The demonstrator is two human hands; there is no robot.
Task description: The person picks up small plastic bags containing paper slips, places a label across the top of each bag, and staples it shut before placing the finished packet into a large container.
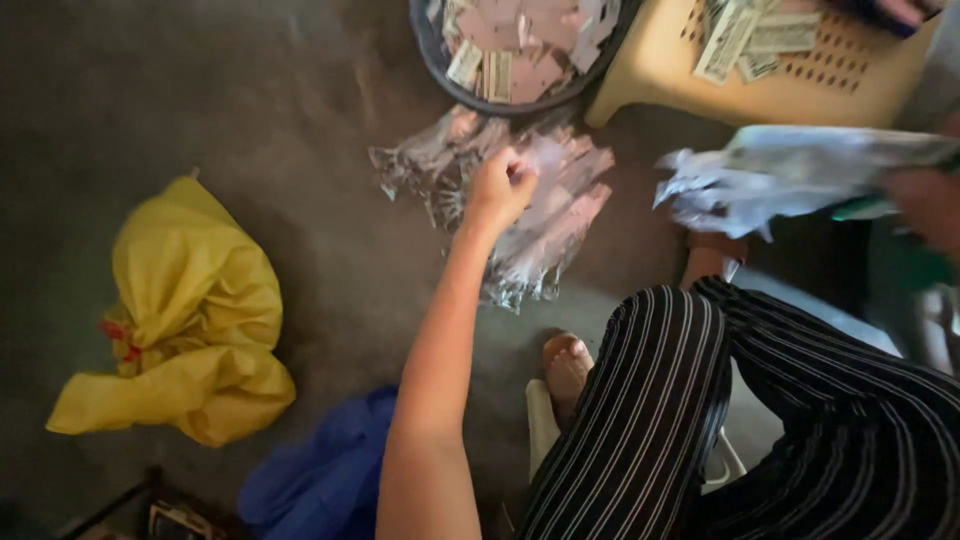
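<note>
My left hand [500, 187] reaches down to a pile of clear plastic sleeves with pinkish cards [545, 215] on the grey floor, its fingers pinched closed on one of the sleeves. At the right edge my right hand [925, 205] holds a blurred bundle of clear plastic sleeves [790, 180] up in the air. My legs in black striped trousers [740, 420] fill the lower right, with a bare foot [567, 365] showing beside them.
A dark round basket [440, 55] holds several cards at top centre. Beside it stands a tan perforated stool [660, 70] with printed slips on top. A crumpled yellow plastic bag [190, 320] lies at the left, blue cloth [320, 480] at the bottom.
</note>
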